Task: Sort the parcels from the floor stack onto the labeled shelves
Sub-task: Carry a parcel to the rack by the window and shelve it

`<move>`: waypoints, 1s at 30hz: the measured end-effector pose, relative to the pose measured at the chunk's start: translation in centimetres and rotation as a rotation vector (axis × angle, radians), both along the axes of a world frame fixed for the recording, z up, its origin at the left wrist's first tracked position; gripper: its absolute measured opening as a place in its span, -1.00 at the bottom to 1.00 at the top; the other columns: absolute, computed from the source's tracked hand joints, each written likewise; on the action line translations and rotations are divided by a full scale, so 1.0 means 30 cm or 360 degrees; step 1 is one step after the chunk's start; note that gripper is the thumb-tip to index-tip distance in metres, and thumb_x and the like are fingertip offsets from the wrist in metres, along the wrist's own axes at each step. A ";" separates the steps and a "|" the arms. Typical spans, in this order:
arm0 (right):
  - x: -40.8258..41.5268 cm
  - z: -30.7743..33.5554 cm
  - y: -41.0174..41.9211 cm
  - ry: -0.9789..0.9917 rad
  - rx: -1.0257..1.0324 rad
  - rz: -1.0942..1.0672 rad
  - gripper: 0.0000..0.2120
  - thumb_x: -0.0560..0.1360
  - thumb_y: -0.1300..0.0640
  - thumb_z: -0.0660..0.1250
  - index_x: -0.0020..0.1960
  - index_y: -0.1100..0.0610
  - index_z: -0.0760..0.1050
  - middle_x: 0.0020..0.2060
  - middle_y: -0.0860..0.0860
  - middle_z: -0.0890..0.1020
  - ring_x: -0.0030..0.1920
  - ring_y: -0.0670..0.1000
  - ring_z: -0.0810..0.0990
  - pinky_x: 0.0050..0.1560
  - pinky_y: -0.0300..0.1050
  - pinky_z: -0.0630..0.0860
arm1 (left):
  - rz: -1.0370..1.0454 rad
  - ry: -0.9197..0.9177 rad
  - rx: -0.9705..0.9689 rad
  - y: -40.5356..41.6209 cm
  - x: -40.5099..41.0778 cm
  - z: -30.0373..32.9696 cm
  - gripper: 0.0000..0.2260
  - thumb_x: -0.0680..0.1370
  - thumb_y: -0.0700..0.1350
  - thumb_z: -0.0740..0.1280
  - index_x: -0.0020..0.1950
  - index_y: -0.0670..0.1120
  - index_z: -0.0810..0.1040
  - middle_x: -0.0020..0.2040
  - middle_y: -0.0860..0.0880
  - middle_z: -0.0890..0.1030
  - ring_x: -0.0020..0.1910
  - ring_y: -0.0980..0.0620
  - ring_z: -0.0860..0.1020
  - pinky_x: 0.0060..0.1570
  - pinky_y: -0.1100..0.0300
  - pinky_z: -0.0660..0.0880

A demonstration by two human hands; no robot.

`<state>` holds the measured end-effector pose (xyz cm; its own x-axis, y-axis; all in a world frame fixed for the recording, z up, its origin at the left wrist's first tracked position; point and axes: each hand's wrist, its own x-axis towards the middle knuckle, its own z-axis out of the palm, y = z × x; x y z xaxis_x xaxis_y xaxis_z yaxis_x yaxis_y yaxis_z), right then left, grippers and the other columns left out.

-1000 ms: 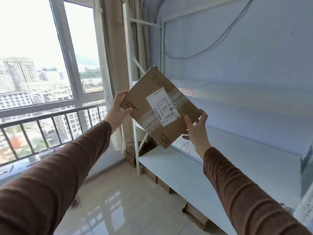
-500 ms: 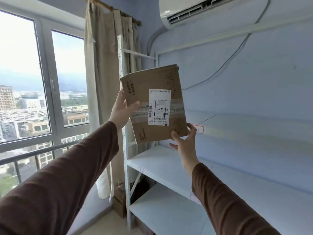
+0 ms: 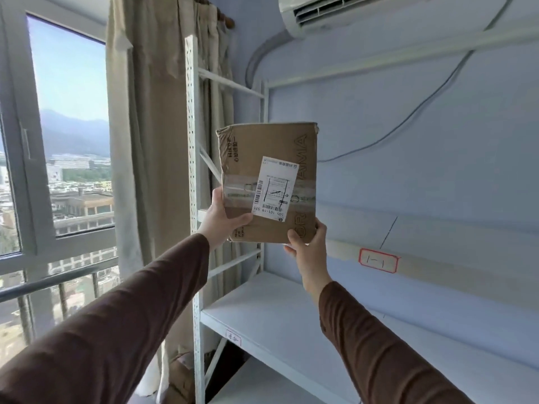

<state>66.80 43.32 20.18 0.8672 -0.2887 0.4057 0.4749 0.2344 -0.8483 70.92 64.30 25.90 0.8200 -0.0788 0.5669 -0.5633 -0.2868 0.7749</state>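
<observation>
Parcel [image 3: 269, 182] raised higher than half second ago, turned closer to upright, view tilted up. Now at frame centre, in air before white shelf upright [image 3: 192, 170]. Left hand [image 3: 220, 218] clasps lower left edge, thumb across front. Right hand [image 3: 306, 243] pinches lower right corner. White label [image 3: 275, 188] faces camera. Shelf tag [image 3: 378, 260], red-bordered, at right, well apart from parcel. Bare shelf board [image 3: 291, 310] below.
</observation>
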 end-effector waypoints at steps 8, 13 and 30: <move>0.314 0.018 0.070 0.0195 -0.0915 -0.0632 -0.65 0.51 -0.14 0.45 0.14 0.01 0.42 0.00 -0.21 0.65 -0.09 0.01 0.70 -0.08 0.01 0.61 | -0.0337 0.0027 0.0075 0.180 0.487 0.007 -0.25 0.42 -0.19 0.58 0.49 0.09 0.28 0.23 0.07 0.63 0.18 0.10 0.63 0.24 0.06 0.56; 0.457 0.028 0.112 0.0404 -0.1367 -0.0994 -0.56 0.46 -0.32 0.40 0.10 0.00 0.51 0.00 -0.15 0.68 0.02 0.00 0.63 0.02 0.00 0.57 | -0.0511 0.0086 0.0142 0.242 0.749 -0.014 -0.30 0.44 -0.24 0.55 0.45 0.13 0.30 0.19 0.03 0.64 0.15 0.06 0.64 0.14 0.17 0.59; 0.804 0.078 0.052 0.0637 -0.1733 -0.1122 -0.47 0.51 -0.25 0.39 0.31 0.05 0.39 0.21 0.00 0.65 0.18 0.09 0.62 0.11 0.05 0.57 | -0.0586 0.0055 0.0247 0.116 1.164 -0.065 -0.38 0.48 -0.29 0.50 0.43 -0.08 0.27 0.08 0.11 0.53 0.01 0.21 0.51 -0.11 0.50 0.47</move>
<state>90.93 44.89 22.51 0.7811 -0.4134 0.4680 -0.1064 -0.8266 -0.5527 105.85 67.77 23.96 0.7393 -0.4536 0.4977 -0.6245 -0.1856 0.7587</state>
